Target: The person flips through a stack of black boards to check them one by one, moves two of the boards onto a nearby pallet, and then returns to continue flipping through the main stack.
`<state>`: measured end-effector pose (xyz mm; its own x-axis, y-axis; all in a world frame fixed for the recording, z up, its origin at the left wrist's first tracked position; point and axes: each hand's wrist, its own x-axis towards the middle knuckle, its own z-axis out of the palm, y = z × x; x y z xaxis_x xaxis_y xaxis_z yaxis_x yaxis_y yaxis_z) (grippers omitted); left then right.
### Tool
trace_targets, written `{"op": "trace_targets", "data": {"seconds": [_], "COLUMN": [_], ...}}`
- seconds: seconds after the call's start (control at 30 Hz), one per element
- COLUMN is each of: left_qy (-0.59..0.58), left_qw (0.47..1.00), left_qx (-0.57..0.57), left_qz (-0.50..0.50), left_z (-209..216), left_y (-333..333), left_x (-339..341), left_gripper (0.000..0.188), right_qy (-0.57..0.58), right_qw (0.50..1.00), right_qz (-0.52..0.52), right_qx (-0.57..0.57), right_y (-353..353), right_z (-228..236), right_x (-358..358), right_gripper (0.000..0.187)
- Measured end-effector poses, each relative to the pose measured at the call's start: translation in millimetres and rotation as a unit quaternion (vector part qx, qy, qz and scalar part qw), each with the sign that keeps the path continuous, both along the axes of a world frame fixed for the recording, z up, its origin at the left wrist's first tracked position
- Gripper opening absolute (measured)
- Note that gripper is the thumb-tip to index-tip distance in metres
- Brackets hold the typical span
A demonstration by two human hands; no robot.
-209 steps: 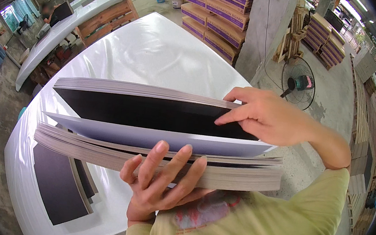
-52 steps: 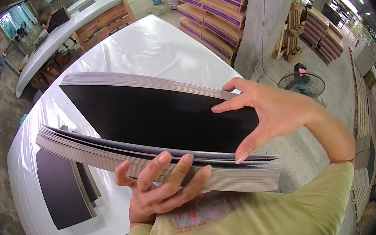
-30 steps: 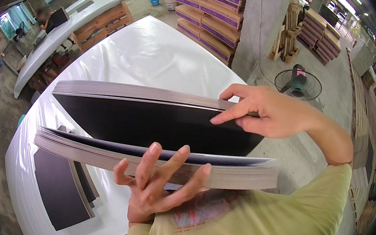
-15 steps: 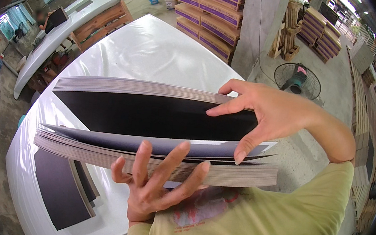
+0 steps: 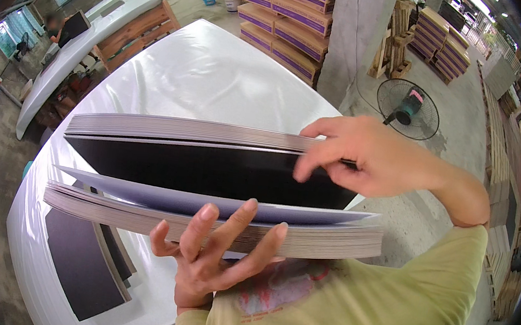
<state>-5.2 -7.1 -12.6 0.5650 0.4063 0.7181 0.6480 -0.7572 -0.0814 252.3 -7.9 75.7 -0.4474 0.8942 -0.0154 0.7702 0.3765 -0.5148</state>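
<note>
Two upright stacks of thin boards stand on edge across the white-covered table. The far stack [image 5: 180,130] shows pale layered edges and a black face towards me. My right hand [image 5: 364,158] is at its right end, fingers curled over a black board [image 5: 208,169]; the thumb is partly hidden. A narrow gap parts this board from the layers behind. The near stack [image 5: 329,239] stands close against my shirt, a pale bluish sheet [image 5: 141,192] leaning off its far side. My left hand [image 5: 218,254] rests against its edges with the fingers spread and stretched out.
More dark boards [image 5: 78,264] lie on the table [image 5: 182,57] at the left. Beyond are stacked cartons [image 5: 282,30], a concrete pillar [image 5: 354,45] and a floor fan [image 5: 408,109]. A person [image 5: 57,30] is at another table at far left.
My right hand has moved from above the near stack back to the far stack, its fingers curling. Dark loose sheets at the near stack's right end have closed up. My left hand stays put.
</note>
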Motion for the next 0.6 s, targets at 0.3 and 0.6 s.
{"op": "trace_targets", "data": {"seconds": [0.3, 0.6], "left_qy": [-0.026, -0.065], "left_qw": [0.999, 0.991], "left_qx": [0.047, 0.113], "left_qz": [-0.004, -0.025], "left_z": [-5, -13], "left_y": [4, 11], "left_x": [2, 4], "left_gripper": [0.03, 0.028], "right_qy": [-0.008, -0.028], "right_qw": [0.998, 0.997], "right_qz": [0.011, 0.049], "right_qx": [-0.068, -0.059], "right_y": [2, 7], "right_z": [1, 0], "right_x": [6, 15], "right_gripper": [0.077, 0.069]}}
